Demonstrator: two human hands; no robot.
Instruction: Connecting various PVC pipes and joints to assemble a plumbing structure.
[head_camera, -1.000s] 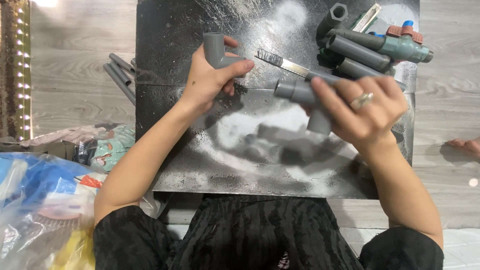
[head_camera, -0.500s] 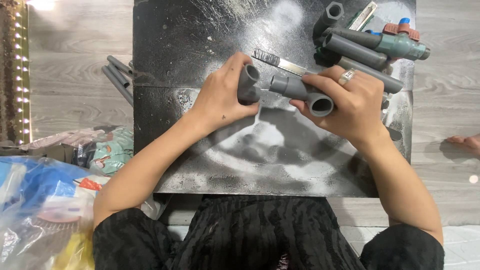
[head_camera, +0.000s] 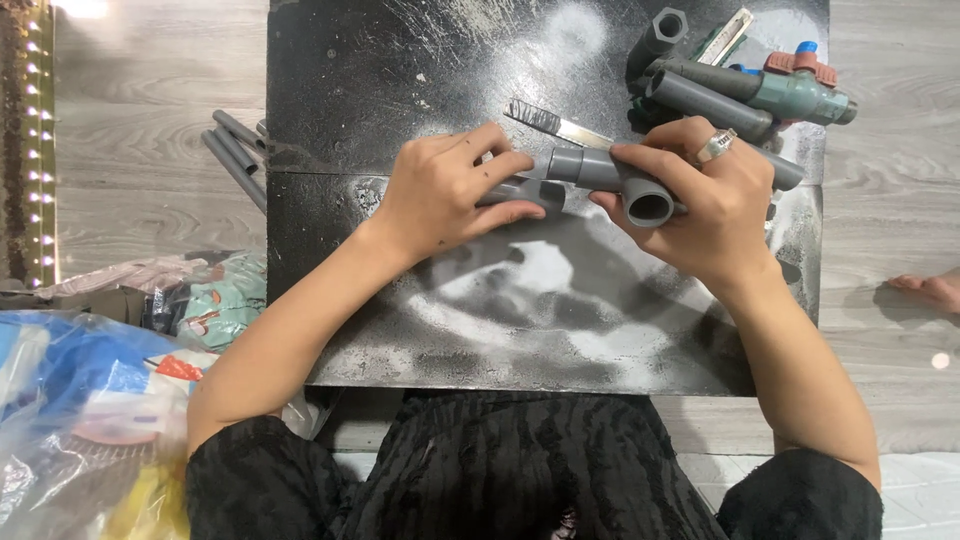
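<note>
Both hands gripping grey pipe tee (head_camera: 610, 180), left hand (head_camera: 450, 195), right hand (head_camera: 715, 200)

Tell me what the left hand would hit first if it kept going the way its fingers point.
The left hand points rightward along the grey pipe assembly. First it would likely meet the tee fitting's open socket and the right hand gripping it, though depth is hard to judge from above.

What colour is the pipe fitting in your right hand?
Grey: the tee fitting in the right hand, seen from the head view.
</note>
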